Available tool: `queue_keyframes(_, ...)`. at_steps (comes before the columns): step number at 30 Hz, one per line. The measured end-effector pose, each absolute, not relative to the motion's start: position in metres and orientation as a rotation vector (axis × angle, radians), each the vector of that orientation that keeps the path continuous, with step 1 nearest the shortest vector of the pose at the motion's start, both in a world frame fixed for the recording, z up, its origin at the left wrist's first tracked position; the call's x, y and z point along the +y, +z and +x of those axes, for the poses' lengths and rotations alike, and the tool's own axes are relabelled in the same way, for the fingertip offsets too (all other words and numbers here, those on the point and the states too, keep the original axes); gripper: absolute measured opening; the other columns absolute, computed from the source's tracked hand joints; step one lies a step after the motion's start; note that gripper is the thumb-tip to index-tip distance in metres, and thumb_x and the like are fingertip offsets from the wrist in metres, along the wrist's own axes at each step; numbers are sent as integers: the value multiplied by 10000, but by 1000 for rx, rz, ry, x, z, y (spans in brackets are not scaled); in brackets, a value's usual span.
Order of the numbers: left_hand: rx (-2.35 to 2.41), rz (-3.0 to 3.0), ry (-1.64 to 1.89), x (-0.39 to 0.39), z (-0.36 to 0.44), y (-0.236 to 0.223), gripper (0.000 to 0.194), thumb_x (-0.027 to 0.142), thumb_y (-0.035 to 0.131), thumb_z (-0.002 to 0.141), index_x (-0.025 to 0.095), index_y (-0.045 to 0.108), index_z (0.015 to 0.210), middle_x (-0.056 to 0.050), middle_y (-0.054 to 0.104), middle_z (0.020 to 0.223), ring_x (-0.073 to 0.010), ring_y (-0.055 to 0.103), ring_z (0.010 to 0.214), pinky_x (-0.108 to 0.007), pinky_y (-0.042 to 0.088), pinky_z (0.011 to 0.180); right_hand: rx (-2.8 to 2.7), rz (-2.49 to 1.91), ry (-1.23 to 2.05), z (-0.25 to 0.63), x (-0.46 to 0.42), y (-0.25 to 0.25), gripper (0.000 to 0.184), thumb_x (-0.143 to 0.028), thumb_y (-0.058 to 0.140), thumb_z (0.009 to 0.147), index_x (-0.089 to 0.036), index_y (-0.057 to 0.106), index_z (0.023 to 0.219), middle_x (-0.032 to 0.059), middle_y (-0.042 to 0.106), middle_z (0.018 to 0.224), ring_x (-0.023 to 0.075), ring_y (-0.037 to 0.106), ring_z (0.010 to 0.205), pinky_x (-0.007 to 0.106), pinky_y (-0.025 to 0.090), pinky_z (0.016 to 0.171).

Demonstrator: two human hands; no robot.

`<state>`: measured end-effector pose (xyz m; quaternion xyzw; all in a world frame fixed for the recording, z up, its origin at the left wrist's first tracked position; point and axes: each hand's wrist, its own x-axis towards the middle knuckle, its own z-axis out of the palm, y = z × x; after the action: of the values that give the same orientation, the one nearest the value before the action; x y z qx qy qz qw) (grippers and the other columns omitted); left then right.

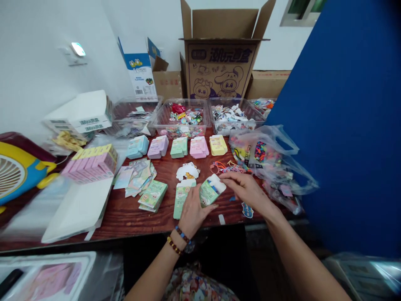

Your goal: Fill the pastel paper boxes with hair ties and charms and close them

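Note:
My left hand [193, 206] is wrapped round a small green box [209, 191] whose white top flaps stand up, with something blue showing inside. The fingers of my right hand [242, 187] are closed together at the box's raised flap; whether they pinch it I cannot make out. Under my left hand lies another green box [181, 197], partly covered. Just behind it is a small pile of white cut-out stickers [188, 170]. Left of that, folded green boxes [153, 195] sit beside a spread of pastel cards [134, 175]. Colourful cords [227, 168] lie beyond my right hand.
A row of pastel boxes [179, 147] stands before clear plastic tubs [183, 121] of small items. A clear bag [266, 152] lies right, beside a blue panel [338, 138]. Pink boxes [92, 164] fill a white tray [78, 209] at left, near a fan [19, 171]. Cartons [219, 69] stand behind.

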<state>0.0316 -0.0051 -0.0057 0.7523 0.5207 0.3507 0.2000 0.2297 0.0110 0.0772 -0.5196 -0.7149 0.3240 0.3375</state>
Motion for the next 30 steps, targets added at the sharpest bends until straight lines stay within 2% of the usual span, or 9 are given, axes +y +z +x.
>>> queue_keyframes(3,1469,2075,1064,-8,29,-5,728,406,775,761,192,371,1328,-123,552,1246,-289,555,1204,-473,466,1029,-1878,-1308,712,227,1,79,251,-323,504,943,-200,713,1009,41,715,875,140,628,590,257,492,593)
queue_keyframes(6,1450,2094,1124,-12,28,-3,723,428,756,777,190,364,1336,-127,550,1235,-287,564,1186,-464,472,1019,-2038,-1327,423,218,-13,81,278,-327,481,969,-219,694,1112,79,686,1067,188,677,826,287,513,724)
queue_keyframes(8,1439,2097,1163,-14,27,-2,712,438,741,789,184,364,1337,-134,549,1233,-284,566,1179,-453,479,1008,-2157,-1413,195,209,-20,83,289,-349,511,958,-244,682,1165,97,642,1172,213,669,893,298,513,715)
queue_keyframes(12,1449,2049,1251,-15,27,-2,676,470,709,810,179,371,1318,-140,550,1220,-282,578,1158,-446,491,984,-2251,-1441,-40,196,-22,82,255,-349,565,932,-260,715,1119,120,622,1174,262,641,974,390,515,824)
queue_keyframes(14,1451,2027,1255,-16,25,-4,666,475,700,816,182,367,1312,-136,550,1212,-280,583,1152,-446,494,980,-2267,-1284,35,195,-19,77,240,-319,561,939,-247,725,1099,126,600,1233,277,606,1088,432,492,923)
queue_keyframes(17,1472,1981,1235,-18,23,-6,709,460,723,800,196,336,1331,-130,538,1236,-283,571,1181,-450,489,994,-2171,-1098,237,199,-17,69,247,-277,530,960,-211,712,1113,131,574,1289,249,580,1168,397,490,970)
queue_keyframes(21,1521,1917,1232,-21,22,-2,763,411,768,766,199,320,1347,-136,520,1276,-302,538,1230,-474,459,1030,-1962,-1152,294,195,-27,54,269,-275,549,951,-203,653,1189,124,615,1233,235,602,1153,368,501,972)
queue_keyframes(25,1556,1829,1191,-25,25,7,676,356,735,788,178,361,1322,-135,546,1224,-304,576,1160,-477,484,981,-1918,-1187,405,180,-37,36,448,-289,573,937,-198,510,1371,127,618,1276,233,602,1182,351,498,986)
queue_keyframes(30,1223,1846,1225,-29,14,15,611,350,635,881,213,352,1405,-133,497,1370,-279,471,1309,-462,381,1104,-1747,-1253,561,175,-34,31,349,-311,495,973,-179,583,1284,111,675,1215,218,648,1102,325,505,948)
